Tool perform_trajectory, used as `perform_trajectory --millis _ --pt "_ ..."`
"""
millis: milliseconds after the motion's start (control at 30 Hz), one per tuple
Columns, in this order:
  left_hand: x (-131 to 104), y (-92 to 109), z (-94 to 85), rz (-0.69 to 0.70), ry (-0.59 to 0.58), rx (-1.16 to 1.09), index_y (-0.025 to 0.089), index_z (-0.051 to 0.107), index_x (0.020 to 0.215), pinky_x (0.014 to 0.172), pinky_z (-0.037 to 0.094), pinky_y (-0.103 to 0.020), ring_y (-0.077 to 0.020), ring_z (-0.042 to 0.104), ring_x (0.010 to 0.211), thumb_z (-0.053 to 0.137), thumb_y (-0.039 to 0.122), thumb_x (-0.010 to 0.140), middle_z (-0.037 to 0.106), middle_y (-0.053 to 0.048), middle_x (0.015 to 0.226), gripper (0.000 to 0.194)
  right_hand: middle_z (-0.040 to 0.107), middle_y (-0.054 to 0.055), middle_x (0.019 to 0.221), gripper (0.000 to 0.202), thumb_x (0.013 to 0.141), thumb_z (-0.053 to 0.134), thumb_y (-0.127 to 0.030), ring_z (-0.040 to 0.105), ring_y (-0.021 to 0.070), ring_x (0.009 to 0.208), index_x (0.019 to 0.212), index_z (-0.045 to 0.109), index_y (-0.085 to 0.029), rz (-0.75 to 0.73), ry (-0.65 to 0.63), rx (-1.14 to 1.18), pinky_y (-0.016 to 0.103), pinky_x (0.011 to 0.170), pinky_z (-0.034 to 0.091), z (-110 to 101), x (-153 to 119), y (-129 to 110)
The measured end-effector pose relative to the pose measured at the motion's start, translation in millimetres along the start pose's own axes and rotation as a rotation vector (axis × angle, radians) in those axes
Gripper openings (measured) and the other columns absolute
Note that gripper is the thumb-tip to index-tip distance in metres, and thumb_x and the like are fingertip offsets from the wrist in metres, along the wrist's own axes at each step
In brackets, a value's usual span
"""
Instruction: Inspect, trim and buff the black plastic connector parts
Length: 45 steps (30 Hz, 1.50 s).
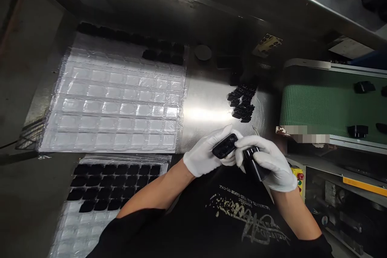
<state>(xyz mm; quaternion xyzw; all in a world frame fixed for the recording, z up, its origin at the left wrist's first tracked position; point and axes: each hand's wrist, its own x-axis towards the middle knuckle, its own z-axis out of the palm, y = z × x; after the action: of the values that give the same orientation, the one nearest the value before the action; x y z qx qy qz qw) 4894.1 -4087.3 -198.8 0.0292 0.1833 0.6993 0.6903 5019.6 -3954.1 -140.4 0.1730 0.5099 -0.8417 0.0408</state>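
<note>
Black parts in white-gloved fingers

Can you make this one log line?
left hand: holds black piece | right hand: holds glossy black part | green belt: black parts

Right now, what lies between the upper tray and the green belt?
The head view shows chiefly a heap of small black parts on a metal tabletop.
</note>
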Motion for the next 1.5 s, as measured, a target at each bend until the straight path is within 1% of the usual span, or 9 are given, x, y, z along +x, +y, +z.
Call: perform_trajectory --millis 133,267,400,567,767,1167,1333,1433,1500 --pt "3.4 -3.6 -11.8 -0.006 -0.007 -0.016 0.010 0.072 0.085 0.052 0.034 -0.021 -0.0084 0.037 0.049 0.042 0.048 0.110 0.046 -0.001 0.057 0.055 0.074 0.004 0.090 0.025 0.099 0.070 -0.036 0.056 0.0069 0.054 0.112 0.076 -0.016 0.052 0.152 0.290 0.021 0.056 0.053 4.3 5.5 5.6" --pt "6.3 -7.3 -28.1 0.029 0.081 -0.106 0.012 0.075 0.098 0.053 0.035 -0.023 -0.0088 0.034 0.048 0.041 0.044 0.111 0.043 0.001 0.057 0.049 0.074 0.006 0.089 0.016 0.103 0.063 -0.026 0.069 0.0088 0.070 0.099 0.071 -0.013 0.188 0.400 0.672 0.015 0.066 0.061 4.2 12.4 6.7" --pt "3.2 -10.7 -36.0 0.032 0.110 -0.108 0.013 0.075 0.097 0.053 0.035 -0.023 -0.0091 0.035 0.048 0.048 0.045 0.109 0.046 0.000 0.058 0.044 0.075 0.007 0.087 0.026 0.111 0.049 -0.026 0.076 0.0126 0.080 0.097 0.067 -0.014 0.220 0.485 0.798 0.018 0.070 0.066 3.8 13.4 4.3" --pt "-0.8 -14.4 -34.9 0.005 0.152 -0.072 0.015 0.075 0.097 0.053 0.036 -0.023 -0.0096 0.034 0.048 0.048 0.045 0.109 0.042 0.002 0.055 0.042 0.073 0.008 0.083 0.047 0.115 0.030 -0.030 0.074 0.0115 0.071 0.093 0.066 -0.011 0.255 0.493 0.874 0.015 0.059 0.062 2.7 14.7 5.4" --pt "2.5 -13.9 -29.4 -0.039 0.179 -0.064 0.015 0.076 0.095 0.052 0.038 -0.022 -0.0098 0.035 0.048 0.043 0.042 0.111 0.043 0.001 0.053 0.045 0.075 0.007 0.088 0.032 0.109 0.055 -0.037 0.073 0.0119 0.075 0.093 0.069 -0.014 0.195 0.432 0.844 0.017 0.065 0.065 -5.9 10.8 18.4" --pt "14.7 -12.5 -25.3 -0.074 0.226 -0.009 0.015 0.075 0.095 0.051 0.040 -0.022 -0.0094 0.036 0.047 0.043 0.043 0.110 0.046 0.000 0.057 0.045 0.072 0.005 0.092 0.029 0.106 0.060 -0.040 0.069 0.0092 0.076 0.093 0.069 -0.016 0.231 0.373 0.895 0.014 0.064 0.063 -15.7 8.0 19.9" --pt "13.6 -8.6 -26.0 -0.053 0.230 0.031 0.016 0.073 0.097 0.051 0.040 -0.022 -0.0094 0.037 0.047 0.051 0.046 0.108 0.044 0.002 0.056 0.039 0.072 0.004 0.092 0.025 0.102 0.064 -0.040 0.069 0.0110 0.078 0.096 0.070 -0.016 0.116 0.479 0.627 0.020 0.071 0.062 -23.1 12.2 29.5" --pt "14.7 -6.7 -41.6 -0.016 0.288 0.266 0.018 0.071 0.109 0.053 0.042 -0.025 -0.0121 0.047 0.051 0.068 0.053 0.098 0.054 0.002 0.062 0.037 0.074 0.004 0.104 0.031 0.088 0.078 -0.040 0.072 0.0186 0.095 0.111 0.069 -0.021 -0.009 0.677 0.070 0.033 0.087 0.062 -60.7 16.1 69.9" --pt "23.4 -12.0 -62.2 -0.021 0.424 0.602 0.020 0.070 0.117 0.060 0.049 -0.029 -0.0174 0.061 0.064 0.077 0.054 0.090 0.067 -0.003 0.080 0.044 0.075 0.007 0.113 0.042 0.078 0.083 -0.032 0.070 0.0232 0.105 0.116 0.069 -0.020 0.025 0.807 -0.347 0.043 0.104 0.057 -95.9 16.3 107.5"
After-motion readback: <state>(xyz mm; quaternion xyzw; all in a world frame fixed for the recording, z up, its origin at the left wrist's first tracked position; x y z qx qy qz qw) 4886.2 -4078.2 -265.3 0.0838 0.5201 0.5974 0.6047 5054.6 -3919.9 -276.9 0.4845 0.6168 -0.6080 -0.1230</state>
